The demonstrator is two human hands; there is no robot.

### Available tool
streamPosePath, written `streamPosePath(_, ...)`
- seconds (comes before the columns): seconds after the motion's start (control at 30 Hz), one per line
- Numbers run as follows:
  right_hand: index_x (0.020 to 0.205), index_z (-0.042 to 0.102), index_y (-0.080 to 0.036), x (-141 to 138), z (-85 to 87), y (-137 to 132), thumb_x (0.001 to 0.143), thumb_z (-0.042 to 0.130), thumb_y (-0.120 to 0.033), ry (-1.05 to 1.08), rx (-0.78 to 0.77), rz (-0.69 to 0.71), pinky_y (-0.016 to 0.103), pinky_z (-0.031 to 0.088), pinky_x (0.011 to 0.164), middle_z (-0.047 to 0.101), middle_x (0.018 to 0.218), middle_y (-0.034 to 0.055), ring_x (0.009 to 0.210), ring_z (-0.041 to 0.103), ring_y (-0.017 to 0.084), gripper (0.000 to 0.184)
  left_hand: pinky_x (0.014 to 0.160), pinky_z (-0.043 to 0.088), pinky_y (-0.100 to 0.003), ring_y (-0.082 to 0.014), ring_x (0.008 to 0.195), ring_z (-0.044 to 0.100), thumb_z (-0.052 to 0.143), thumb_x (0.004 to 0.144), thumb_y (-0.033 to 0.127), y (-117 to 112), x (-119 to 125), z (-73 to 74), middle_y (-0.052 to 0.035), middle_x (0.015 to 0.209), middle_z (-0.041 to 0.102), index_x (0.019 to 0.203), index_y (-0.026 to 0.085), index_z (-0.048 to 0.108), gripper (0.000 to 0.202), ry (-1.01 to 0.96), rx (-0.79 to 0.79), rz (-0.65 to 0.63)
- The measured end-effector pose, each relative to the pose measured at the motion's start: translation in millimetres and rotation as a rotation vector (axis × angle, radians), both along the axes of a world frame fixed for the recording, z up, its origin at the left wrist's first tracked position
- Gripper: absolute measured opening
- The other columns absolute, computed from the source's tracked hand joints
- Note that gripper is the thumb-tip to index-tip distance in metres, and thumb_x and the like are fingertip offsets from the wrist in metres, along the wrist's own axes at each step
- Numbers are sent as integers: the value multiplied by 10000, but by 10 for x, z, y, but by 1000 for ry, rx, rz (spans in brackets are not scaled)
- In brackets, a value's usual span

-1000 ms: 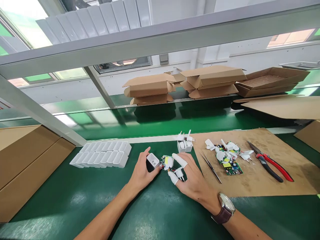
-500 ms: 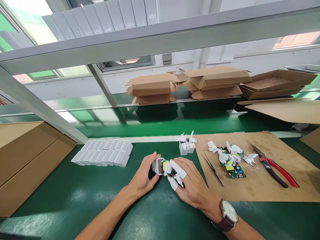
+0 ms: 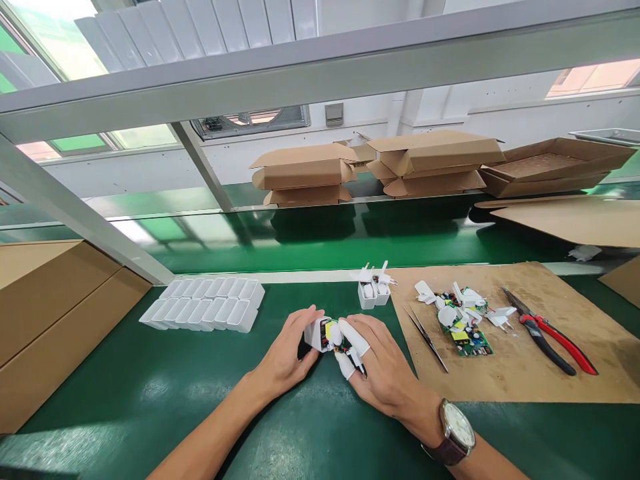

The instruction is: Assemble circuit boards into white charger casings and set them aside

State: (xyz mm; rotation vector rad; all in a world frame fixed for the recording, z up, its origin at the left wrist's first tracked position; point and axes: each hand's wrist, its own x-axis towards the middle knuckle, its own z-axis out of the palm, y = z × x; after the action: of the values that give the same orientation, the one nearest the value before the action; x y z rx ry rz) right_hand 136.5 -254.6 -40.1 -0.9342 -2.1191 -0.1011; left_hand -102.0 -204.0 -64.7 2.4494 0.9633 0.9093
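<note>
My left hand (image 3: 286, 352) grips a small white charger housing (image 3: 314, 331) on the green bench mat. My right hand (image 3: 384, 370), with white finger cots on thumb and forefinger, pinches a circuit board with a white plug end (image 3: 334, 336) that sits partly inside the housing's open mouth. The two hands meet at the centre of the view. A brown-strapped watch (image 3: 454, 432) is on my right wrist.
Rows of white housings (image 3: 204, 305) lie to the left. A small white box with plug parts (image 3: 374, 288) stands behind my hands. On a cardboard sheet (image 3: 530, 370) lie tweezers (image 3: 426, 338), loose boards and plug parts (image 3: 463, 320) and red-handled cutters (image 3: 550, 332). Cardboard boxes (image 3: 55, 300) are at left.
The housing in my left hand has turned so its opening faces the board, and my right hand has brought the board up into it. The hands have closed together.
</note>
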Motion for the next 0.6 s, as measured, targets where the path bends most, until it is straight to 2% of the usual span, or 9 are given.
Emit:
streamPosePath(0.3,1536,355,-117,-5,15,4,884,496,-49,11,-27,-4,581,560,975,636,1310,209,1238,584,350,671,1119,483,-540,-282,1330,565,605,922,100,0,12,38,-136,1429,598,1605,307,164,839,-26,20,-28)
streamPosePath(0.6,1522,365,-130,-4,46,20,872,475,-44,3,-11,0,574,569,948,638,1298,202,1225,593,345,664,1098,504,-533,-280,1305,582,602,939,133,-12,19,86,-151,1404,606,1610,297,145,829,-35,43,-41)
